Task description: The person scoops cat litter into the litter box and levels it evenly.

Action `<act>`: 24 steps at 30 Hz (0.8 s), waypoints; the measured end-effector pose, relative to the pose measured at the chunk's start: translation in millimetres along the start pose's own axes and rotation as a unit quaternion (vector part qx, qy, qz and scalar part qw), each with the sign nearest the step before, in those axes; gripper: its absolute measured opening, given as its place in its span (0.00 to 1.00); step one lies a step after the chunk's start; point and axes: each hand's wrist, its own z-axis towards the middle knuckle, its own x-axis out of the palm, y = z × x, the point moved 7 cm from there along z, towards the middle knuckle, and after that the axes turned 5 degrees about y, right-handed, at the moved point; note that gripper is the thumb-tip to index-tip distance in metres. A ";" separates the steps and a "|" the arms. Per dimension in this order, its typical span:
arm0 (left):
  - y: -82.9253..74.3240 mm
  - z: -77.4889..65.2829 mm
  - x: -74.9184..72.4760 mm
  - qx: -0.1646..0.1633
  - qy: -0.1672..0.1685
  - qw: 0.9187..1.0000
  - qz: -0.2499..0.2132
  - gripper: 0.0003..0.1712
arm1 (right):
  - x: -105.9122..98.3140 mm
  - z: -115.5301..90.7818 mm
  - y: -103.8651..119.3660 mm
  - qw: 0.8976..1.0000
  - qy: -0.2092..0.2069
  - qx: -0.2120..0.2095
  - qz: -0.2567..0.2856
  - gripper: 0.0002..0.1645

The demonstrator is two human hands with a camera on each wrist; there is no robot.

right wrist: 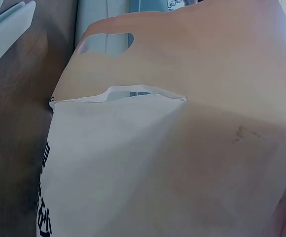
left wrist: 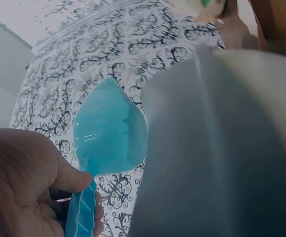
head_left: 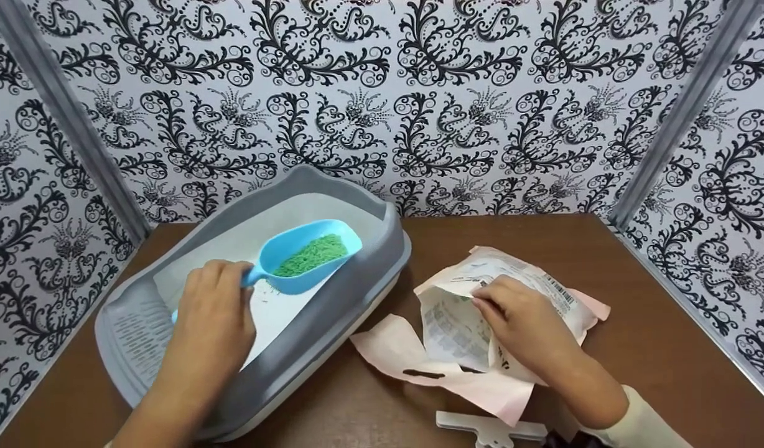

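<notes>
My left hand [head_left: 214, 317] grips the handle of a light-blue scoop [head_left: 298, 284] over a litter box [head_left: 357, 298]. Green granules [head_left: 313, 255] lie in the scoop's bowl. In the left wrist view, the thumb presses along the ribbed handle and the underside of the scoop [left wrist: 108, 133] shows. To the right, my right hand [head_left: 531, 330] pinches the upper edge of an open pink and white bag [head_left: 456, 323], whose mouth gapes toward the litter box. The right wrist view shows the bag's pale panel [right wrist: 118, 158] and its torn slit up close; the hand's fingertips are hidden there.
The grey litter box has high sides, a slotted step [head_left: 136, 342] at its near left end and a white floor with a few specks. A white clip [head_left: 491, 428] lies at the front of the brown table [head_left: 357, 404]. Patterned walls [head_left: 394, 112] enclose the table.
</notes>
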 end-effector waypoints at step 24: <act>50.7 58.0 -1.7 -0.033 0.105 0.994 0.028 0.12 | 1.1 -0.3 0.4 1.000 -0.007 -0.011 0.005 0.06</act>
